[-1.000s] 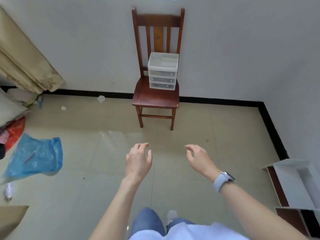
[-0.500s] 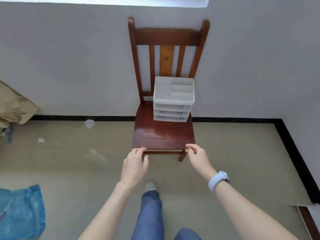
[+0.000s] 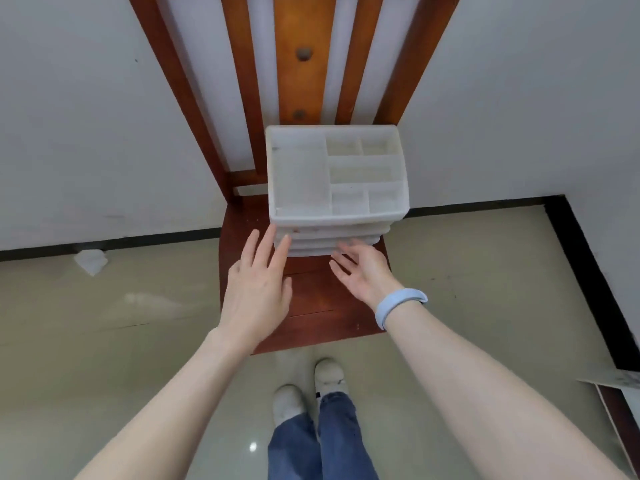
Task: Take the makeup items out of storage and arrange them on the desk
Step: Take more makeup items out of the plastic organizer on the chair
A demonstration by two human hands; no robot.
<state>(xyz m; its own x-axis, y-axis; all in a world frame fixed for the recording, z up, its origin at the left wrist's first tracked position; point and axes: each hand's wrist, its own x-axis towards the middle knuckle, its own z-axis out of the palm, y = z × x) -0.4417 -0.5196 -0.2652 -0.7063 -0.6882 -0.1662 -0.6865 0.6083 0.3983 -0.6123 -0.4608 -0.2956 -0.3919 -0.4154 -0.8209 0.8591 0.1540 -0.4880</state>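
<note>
A white plastic drawer organizer point(image 3: 334, 174) stands at the back of a dark wooden chair's seat point(image 3: 311, 299). Its top tray is split into several compartments that look empty, and stacked drawers show below the tray. My left hand point(image 3: 258, 289) reaches toward the organizer's lower left front corner with straight fingers, their tips at the drawer fronts. My right hand point(image 3: 363, 268) is spread palm up in front of the lower right drawers and holds nothing. No makeup items are visible.
The chair's slatted back point(image 3: 294, 60) leans against a white wall. A crumpled scrap of paper point(image 3: 90, 260) lies on the tiled floor at the left. A shelf edge point(image 3: 620, 393) shows at the far right. My feet point(image 3: 308, 393) stand just before the chair.
I have walked up to the chair, which now fills the view. Both hands have moved forward from above the seat's front edge to the organizer's drawer fronts.
</note>
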